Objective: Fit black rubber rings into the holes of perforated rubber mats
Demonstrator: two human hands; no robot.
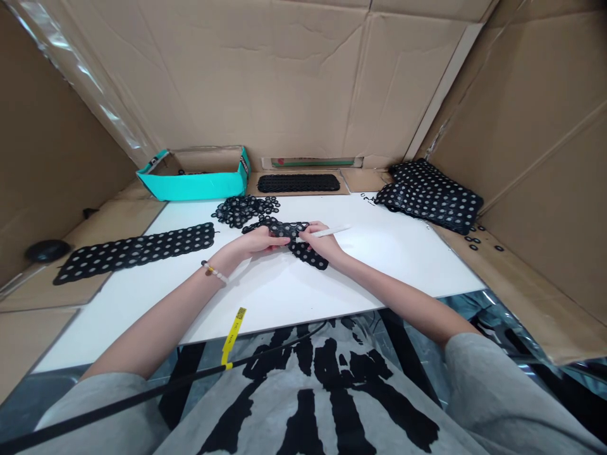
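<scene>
My left hand (263,241) pinches the near edge of a black strip of joined rings (309,254), its thumb pointing right. My right hand (323,237) is closed around a white pen-like tool (332,230), whose tip lies at the strip beside my left thumb. Part of the strip hangs down toward me below both hands and rests near the white board (389,253). Just behind my left hand lies a loose heap of black rings (241,210). Fingers cover the exact spot where the tool meets the strip.
A long black ring strip (137,253) lies at left, near a round black object (47,251). At the back stand a turquoise box (194,187) and a black ring panel (298,183). A folded black ring sheet (431,194) and several stray rings (473,243) are at right. Cardboard walls (303,82) enclose the board.
</scene>
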